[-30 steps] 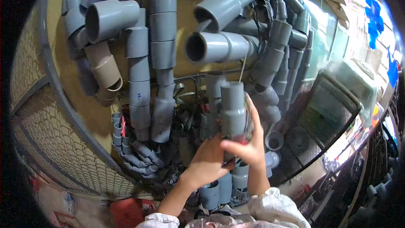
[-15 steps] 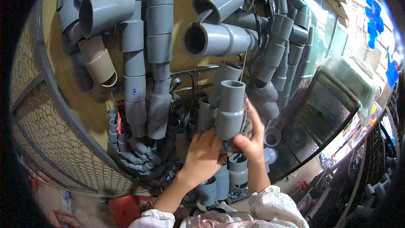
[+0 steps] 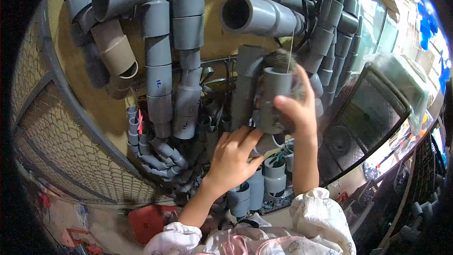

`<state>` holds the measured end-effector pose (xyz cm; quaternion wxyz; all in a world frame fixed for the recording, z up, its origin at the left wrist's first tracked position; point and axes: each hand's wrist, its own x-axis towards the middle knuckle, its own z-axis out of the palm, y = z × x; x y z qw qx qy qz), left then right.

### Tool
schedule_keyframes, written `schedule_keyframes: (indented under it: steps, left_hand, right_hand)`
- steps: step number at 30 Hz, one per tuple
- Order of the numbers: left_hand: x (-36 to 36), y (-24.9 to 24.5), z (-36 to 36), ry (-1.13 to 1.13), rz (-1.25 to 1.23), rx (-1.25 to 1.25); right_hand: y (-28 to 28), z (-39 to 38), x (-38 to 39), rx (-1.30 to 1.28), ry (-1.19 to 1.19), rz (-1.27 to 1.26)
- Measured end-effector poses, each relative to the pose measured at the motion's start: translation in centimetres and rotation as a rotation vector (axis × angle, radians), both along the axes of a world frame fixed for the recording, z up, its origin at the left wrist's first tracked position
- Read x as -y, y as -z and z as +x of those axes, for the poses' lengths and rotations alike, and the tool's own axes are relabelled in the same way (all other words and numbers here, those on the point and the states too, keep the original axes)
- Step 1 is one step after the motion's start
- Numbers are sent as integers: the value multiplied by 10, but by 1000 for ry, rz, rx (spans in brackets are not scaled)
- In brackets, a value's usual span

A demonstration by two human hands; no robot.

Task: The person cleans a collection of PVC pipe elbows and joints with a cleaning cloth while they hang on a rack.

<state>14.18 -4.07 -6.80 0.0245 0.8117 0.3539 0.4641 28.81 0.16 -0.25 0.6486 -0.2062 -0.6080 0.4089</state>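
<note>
A grey plastic pipe coupling (image 3: 276, 94) hangs upright on a thin string in front of me. My right hand (image 3: 300, 104) is closed round its right side, thumb across the front and fingers behind. A dark, fuzzy bundle (image 3: 279, 60), perhaps a rag, shows behind the coupling's top; motion blurs it. Below, my left hand (image 3: 235, 160) has its index finger and thumb at the left edge of a lower grey pipe fitting (image 3: 268, 144). That fitting is tilted and partly covered by the fingers. Just to the left hangs another grey pipe fitting (image 3: 247, 78).
Strung grey couplings (image 3: 188, 14) hang along the wall, with one beige fitting (image 3: 113, 49) at left. A large grey coupling (image 3: 259, 16) juts out above my hands. Upright fittings (image 3: 274, 179) stand below. Wire mesh (image 3: 61, 137) is at left, a dark-framed panel (image 3: 363, 127) at right.
My right hand has moved up the coupling, its thumb now across the front. My left hand is at a lower fitting. The view has shifted, and the hanging fittings appear higher.
</note>
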Motion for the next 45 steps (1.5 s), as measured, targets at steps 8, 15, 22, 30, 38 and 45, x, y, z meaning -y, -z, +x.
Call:
schedule_keyframes:
  steps: [8, 15, 22, 30, 38, 45]
  left_hand:
    - [-4, -2, 8, 159, -42, 324]
    - [-7, -12, 8, 182, 23, 356]
    - [-5, -18, 16, 228, 18, 390]
    - [-13, -38, 17, 19, 218, 387]
    - [-16, -26, 8, 490, -352, 614]
    - [-26, -25, 6, 701, -485, 877]
  right_hand:
    - [12, -9, 13, -195, -105, 240]
    - [26, -12, 15, -256, -85, 153]
    - [11, -4, 22, -156, -43, 141]
    - [21, -20, 28, -202, 126, 250]
    - [-2, -13, -7, -22, 512, 463]
    - [64, -22, 11, 266, 511, 754]
